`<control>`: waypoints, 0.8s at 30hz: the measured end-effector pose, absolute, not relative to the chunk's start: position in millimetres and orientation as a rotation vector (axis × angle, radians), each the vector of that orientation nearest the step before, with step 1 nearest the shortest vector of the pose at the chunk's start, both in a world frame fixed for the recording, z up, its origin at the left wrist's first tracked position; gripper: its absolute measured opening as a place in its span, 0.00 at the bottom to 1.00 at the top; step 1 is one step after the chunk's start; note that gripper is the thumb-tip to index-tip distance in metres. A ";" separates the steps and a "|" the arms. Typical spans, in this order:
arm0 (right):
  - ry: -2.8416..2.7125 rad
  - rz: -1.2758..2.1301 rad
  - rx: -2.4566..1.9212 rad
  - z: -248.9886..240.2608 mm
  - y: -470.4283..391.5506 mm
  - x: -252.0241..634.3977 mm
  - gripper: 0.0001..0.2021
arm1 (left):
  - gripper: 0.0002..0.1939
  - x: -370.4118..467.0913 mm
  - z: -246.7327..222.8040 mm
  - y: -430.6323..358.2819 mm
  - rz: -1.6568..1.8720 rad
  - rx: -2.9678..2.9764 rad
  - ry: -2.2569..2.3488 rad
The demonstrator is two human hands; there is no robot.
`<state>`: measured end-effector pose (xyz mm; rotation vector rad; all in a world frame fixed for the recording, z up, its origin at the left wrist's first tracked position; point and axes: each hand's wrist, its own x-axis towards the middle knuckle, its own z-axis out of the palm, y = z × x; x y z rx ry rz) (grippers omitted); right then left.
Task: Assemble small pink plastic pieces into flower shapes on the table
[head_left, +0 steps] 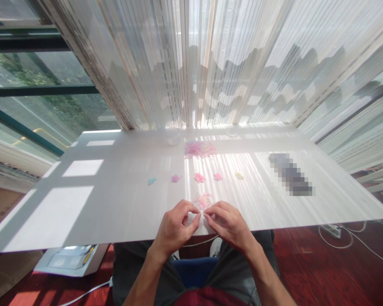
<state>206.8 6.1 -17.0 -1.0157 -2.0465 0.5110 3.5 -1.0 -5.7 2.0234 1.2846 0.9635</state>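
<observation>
Two bare hands meet near the front edge of a long white table (130, 208), which runs up to a window hung with a sheer striped curtain (191, 63). Sunlight through it lays thin stripes over the middle of the tabletop and bright blocks at the left.

The left hand (175, 223) and the right hand (228, 221) each bring thumb and fingertips close together, almost meeting; whether anything is pinched between them cannot be told. Just beyond the fingertips lies a small mixed pile (203, 200) of thin, mostly pink pieces. Farther back, five little clusters form a row: teal (152, 181), purple (175, 178), coral pink (199, 177), pink (218, 176) and yellow (239, 175). Behind them sits a larger pink and lilac heap (199, 149), with a clear round container (173, 136) to its left, near the curtain. At right, a dark object (290, 174) is blurred into squares.

Left of the curtain, dark-framed glass (35, 72) shows greenery. Below, the floor (306, 263) is reddish wood, with a cardboard box (0, 204) at far left and white cables (351, 242) at right.
</observation>
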 end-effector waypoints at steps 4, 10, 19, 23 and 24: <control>-2.042 0.511 -1.015 -16.9 6.2 206.5 0.04 | 0.03 3.4 -6.4 -1.8 0.963 2.023 1.294; -2.048 0.491 -1.021 -16.4 6.5 205.8 0.04 | 0.03 2.8 -6.3 -2.4 0.958 2.012 1.303; -2.055 0.507 -1.053 -17.6 6.5 206.0 0.05 | 0.04 1.7 -6.3 -1.5 0.948 2.010 1.279; -2.029 0.511 -1.016 -16.6 6.7 206.1 0.04 | 0.05 1.2 -0.5 -2.5 0.968 2.004 1.320; -2.018 0.509 -1.008 -16.4 6.7 206.0 0.04 | 0.05 -1.3 2.3 -2.1 0.989 2.000 1.347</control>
